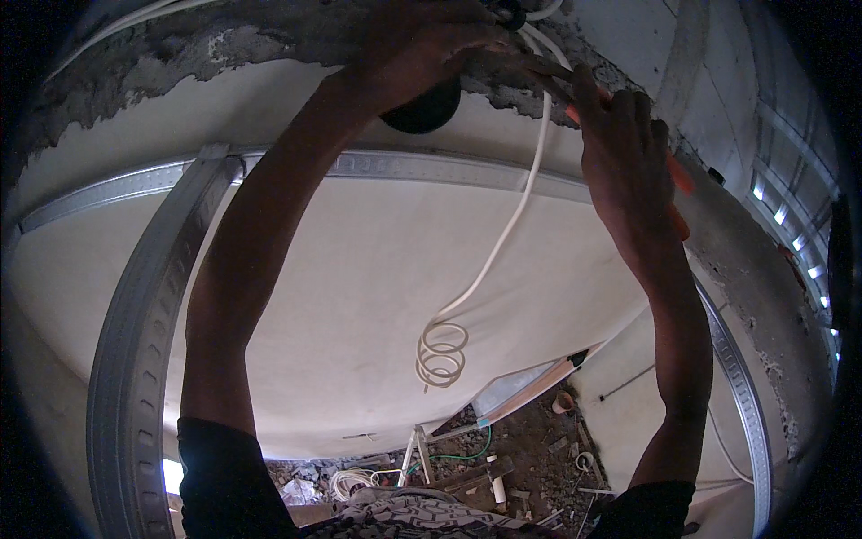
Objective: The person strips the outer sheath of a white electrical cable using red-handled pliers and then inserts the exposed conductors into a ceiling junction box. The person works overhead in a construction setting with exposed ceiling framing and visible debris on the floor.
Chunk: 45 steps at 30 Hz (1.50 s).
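Note:
Both arms reach up to the rough top edge of a wall. My right hand is wrapped round orange-handled pliers, whose dark jaws point left toward my other hand. My left hand is closed by the jaw tips and a white cable; what its fingers grip is hidden. From there the cable hangs down the wall and ends in a loose coil. Just below my left hand shows a dark round shape, too dark to make out. A small black ring-like thing sits beside the left fingertips.
A metal channel crosses the pale wall, joined at left by a metal stud. Another metal profile stands at right. Far below, a rubble-strewn floor holds a stepladder, coiled cable, a white pipe and a bucket.

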### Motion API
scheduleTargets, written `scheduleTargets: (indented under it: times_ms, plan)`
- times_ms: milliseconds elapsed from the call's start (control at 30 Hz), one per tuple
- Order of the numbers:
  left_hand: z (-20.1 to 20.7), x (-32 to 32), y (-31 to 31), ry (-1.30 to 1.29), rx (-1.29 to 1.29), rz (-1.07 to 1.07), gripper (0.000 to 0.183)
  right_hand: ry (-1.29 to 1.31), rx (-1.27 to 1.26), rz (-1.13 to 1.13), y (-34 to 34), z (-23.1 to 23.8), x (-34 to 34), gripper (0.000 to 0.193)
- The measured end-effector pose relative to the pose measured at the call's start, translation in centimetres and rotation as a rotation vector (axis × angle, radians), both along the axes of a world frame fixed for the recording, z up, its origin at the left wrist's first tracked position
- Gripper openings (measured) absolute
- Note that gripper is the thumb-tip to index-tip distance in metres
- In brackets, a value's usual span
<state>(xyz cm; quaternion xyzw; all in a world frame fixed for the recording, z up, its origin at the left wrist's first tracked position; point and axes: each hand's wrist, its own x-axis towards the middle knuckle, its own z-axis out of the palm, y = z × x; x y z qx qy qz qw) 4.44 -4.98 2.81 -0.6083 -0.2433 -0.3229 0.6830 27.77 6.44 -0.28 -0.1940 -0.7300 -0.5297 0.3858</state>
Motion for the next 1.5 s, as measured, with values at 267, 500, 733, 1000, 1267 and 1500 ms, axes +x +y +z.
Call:
scheduleTargets:
  times_ms: [267,500,733,1000,1267,1500]
  plan:
    - [0.0,0.0,0.0,-0.053,-0.049,0.131,0.021,-0.035,-0.332,0.288,0.9,1.2,0.0,0.024]
    - [-0.1,-0.2,0.3,-0.034,0.036,0.097,0.023,-0.238,-0.471,0.582,1.2,2.8,0.3,0.023]
    - [-0.3,-0.4,0.4,-0.02,0.002,0.091,0.027,-0.297,-1.172,0.493,0.4,4.7,0.7,0.035]
    - [-0.5,-0.5,0.8,0.006,0.123,0.065,0.024,-0.297,-1.551,0.632,0.2,4.6,1.3,0.04]
    - [-0.9,-1.3,1.1,-0.118,-0.037,0.158,0.03,-0.123,-1.999,1.047,-0.4,-0.3,0.9,0.062]
    - [-1.6,1.3,-0.4,-0.153,-0.041,-0.01,0.017,0.259,-2.145,1.555,-1.0,-4.8,4.6,0.048]
